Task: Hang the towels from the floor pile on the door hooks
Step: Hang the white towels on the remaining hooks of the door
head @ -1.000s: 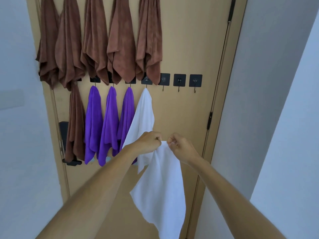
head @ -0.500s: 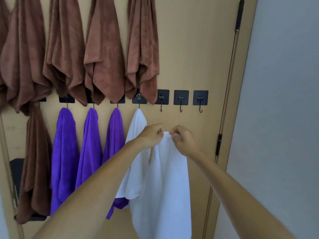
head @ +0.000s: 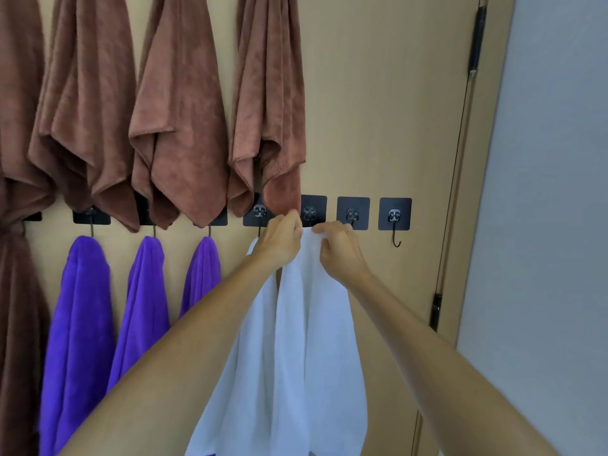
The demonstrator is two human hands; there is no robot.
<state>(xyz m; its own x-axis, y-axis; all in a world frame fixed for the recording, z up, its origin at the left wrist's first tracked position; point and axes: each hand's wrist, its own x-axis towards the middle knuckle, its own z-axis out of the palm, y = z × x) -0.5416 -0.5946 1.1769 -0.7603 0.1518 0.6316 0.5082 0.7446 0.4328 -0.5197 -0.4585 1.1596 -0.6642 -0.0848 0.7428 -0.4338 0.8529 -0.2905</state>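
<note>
**A white towel held up to the next free hook on the door**

The scene is a tan wooden door (head: 378, 110) with a grey wall (head: 552, 225) to its right. Nearest to the camera, two bare forearms reach forward from the bottom of the view. Between them hangs the white towel (head: 322, 340), which falls in long soft folds below the hands and out of the bottom of the picture.

A little farther, the left hand (head: 279, 245) and the right hand (head: 340, 250) are close together. Both have the fingers curled and pinch the top edge of this towel, a small bunch of cloth stretched between them. This edge is just under the black hook plate (head: 312, 210), whose hook itself is hidden behind the hands.

On the door, a second white towel (head: 253, 324) already hangs to the left, partly behind the left arm, and three purple towels (head: 79, 324) hang farther left. Above them brown towels (head: 184, 126) hang from an upper row. Two hook plates (head: 394, 213) to the right are free.

The towel looks light, limp and not slippery, so it will sag wherever it is not held. I judge that the best hold is the present one: a short bunched piece of the edge, kept tight, so the hook can catch it.
</note>
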